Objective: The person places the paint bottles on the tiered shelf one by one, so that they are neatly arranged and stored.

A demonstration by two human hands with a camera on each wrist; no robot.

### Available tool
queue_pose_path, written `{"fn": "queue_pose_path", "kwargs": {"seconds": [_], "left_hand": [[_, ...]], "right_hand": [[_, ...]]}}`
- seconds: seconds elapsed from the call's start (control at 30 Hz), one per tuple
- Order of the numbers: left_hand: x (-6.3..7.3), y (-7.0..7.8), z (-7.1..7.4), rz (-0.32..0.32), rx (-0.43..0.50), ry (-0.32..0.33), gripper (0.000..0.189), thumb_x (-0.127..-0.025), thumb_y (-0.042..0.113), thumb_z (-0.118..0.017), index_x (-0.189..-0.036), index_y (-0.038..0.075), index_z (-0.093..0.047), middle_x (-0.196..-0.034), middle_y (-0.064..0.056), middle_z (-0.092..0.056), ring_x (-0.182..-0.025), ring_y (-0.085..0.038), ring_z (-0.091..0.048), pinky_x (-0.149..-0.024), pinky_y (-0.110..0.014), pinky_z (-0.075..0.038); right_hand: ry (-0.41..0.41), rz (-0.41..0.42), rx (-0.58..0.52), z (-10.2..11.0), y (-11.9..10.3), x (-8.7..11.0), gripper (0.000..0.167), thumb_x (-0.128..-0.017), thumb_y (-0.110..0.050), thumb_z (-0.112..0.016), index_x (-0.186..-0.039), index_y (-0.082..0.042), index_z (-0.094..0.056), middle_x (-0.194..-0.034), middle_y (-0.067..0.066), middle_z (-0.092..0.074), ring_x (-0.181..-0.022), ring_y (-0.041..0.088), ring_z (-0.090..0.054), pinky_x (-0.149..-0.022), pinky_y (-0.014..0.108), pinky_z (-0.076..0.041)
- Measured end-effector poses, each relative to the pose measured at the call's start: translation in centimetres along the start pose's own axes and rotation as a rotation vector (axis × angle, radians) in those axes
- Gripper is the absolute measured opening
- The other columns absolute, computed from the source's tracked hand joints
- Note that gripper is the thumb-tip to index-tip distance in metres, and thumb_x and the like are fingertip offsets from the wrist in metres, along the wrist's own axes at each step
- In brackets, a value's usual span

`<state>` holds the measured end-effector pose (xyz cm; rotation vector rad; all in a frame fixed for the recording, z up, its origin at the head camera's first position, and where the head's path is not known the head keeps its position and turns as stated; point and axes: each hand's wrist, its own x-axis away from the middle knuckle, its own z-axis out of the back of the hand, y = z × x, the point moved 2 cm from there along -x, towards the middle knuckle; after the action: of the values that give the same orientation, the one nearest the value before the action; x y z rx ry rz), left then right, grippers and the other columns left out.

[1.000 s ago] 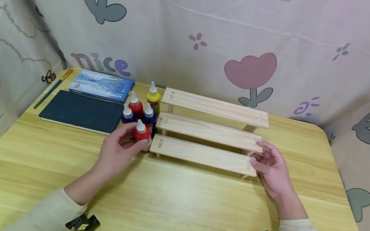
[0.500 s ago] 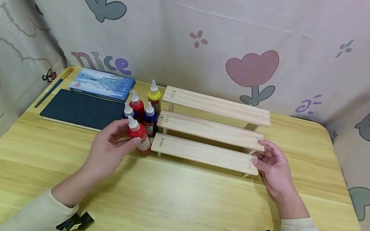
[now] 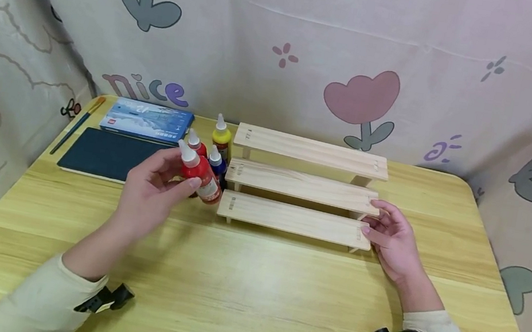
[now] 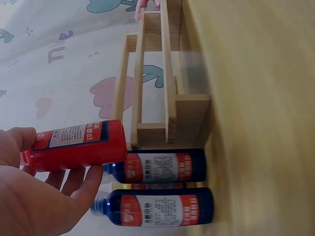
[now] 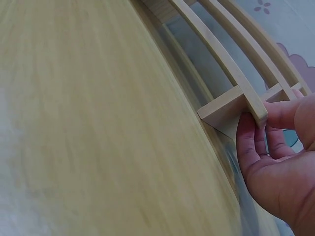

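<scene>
My left hand grips a red paint bottle with a white pointed cap. In the left wrist view that red bottle is off the table, with thumb and fingers round its upper part. The head view shows it tilted, cap toward the upper left. A three-step wooden stand is just to its right. At the stand's right end, my right hand holds the lowest board; in the right wrist view its fingers curl under the board's end.
Behind the held bottle stand a yellow bottle, another red bottle and blue bottles close to the stand. Farther left lie a dark notebook, a blue box and a paintbrush.
My left hand has lifted the red bottle off the table, moving it up and left and tilting it. The right hand stays at the stand's end.
</scene>
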<state>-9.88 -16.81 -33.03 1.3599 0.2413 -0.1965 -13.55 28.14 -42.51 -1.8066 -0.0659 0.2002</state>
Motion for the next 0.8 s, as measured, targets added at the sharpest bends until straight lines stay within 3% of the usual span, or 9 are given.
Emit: {"fn": "queue_pose_path", "kwargs": {"seconds": [0.43, 0.8], "left_hand": [[-2.7, 2.5, 0.0, -0.018, -0.027, 0.036, 0.046, -0.094, 0.009, -0.071, -0.138, 0.01, -0.058, -0.13, -0.005, -0.06, -0.117, -0.023, -0.057, -0.093, -0.028, -0.051], [-5.7, 4.1, -0.9, -0.046, 0.0, -0.001, 0.044, -0.096, 0.011, -0.069, -0.138, 0.014, -0.057, -0.133, -0.004, -0.058, -0.12, -0.023, -0.056, -0.092, -0.033, -0.053]], "right_hand": [[-0.009, 0.004, -0.018, 0.0, 0.0, -0.1, 0.057, -0.084, 0.026, -0.06, -0.132, -0.004, -0.058, -0.11, 0.009, -0.063, -0.1, 0.022, -0.061, -0.081, 0.026, -0.055], [0.017, 0.016, 0.001, -0.3, -0.1, -0.1, 0.059, -0.082, 0.031, -0.055, -0.13, -0.003, -0.06, -0.107, 0.01, -0.063, -0.097, 0.022, -0.061, -0.082, 0.026, -0.055]]}}
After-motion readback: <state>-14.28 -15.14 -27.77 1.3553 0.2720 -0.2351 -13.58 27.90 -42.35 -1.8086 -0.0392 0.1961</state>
